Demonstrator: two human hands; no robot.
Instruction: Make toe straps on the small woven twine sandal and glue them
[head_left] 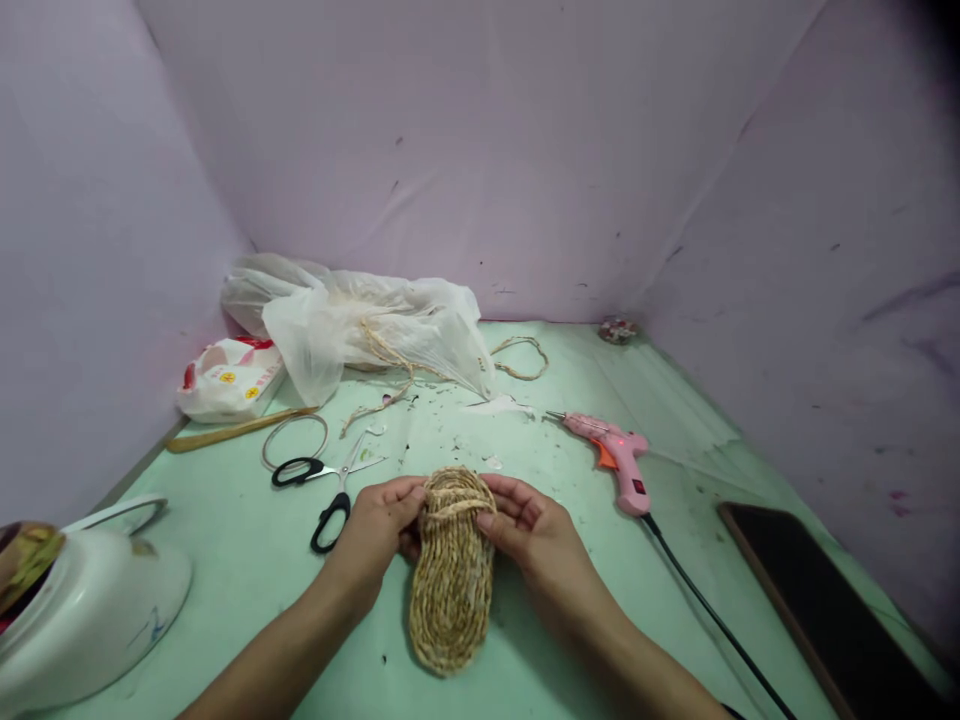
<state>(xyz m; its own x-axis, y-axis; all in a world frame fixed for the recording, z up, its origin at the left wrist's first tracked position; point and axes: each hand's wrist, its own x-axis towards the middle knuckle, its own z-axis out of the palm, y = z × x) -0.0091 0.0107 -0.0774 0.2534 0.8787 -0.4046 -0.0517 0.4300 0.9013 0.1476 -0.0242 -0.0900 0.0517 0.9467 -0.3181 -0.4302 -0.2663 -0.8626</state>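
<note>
A small woven straw sandal lies on the green table in front of me, toe end away from me. My left hand pinches its left edge near the braided strap. My right hand presses the strap's right end with thumb and fingers curled. Both hands grip the sandal from either side.
Black-handled scissors and a wire ring lie to the left. A pink glue gun with a black cord rests on the right. A plastic bag with straw cord sits behind. White bowl near left, dark tray near right.
</note>
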